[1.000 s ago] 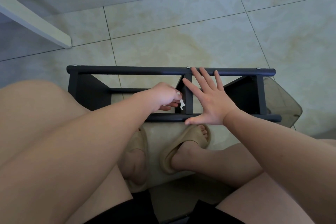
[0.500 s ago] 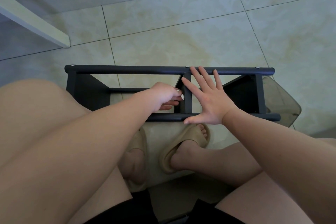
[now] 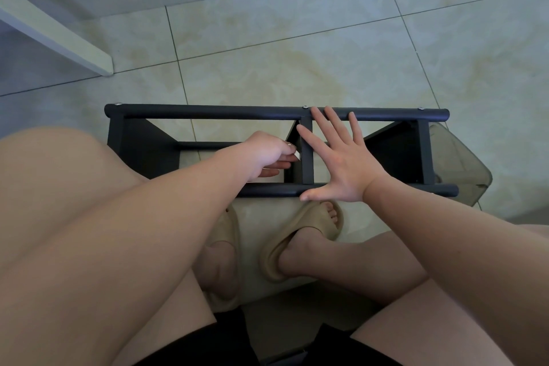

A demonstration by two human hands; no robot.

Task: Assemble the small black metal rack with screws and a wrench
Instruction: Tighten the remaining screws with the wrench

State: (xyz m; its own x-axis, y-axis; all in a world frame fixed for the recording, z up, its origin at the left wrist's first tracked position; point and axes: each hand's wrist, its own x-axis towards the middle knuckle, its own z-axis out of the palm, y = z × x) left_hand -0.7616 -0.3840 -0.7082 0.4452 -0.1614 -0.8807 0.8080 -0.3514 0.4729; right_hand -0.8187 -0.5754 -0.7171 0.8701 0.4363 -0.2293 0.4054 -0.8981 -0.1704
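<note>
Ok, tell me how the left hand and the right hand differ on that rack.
The left hand is curled, pinching a pale sliver, likely the wrench; the right hand is flat, fingers spread. The left hand reaches inside the rack, below its bars; the right hand lies on top, thumb at the near bar, fingertips at the far bar. Both sit by the middle upright.

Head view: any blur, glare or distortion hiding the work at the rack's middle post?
Head view: sharp, softly lit, no glare; mild wide-angle stretch at the edges; the left hand itself covers all but a pale tip of the wrench.
</note>
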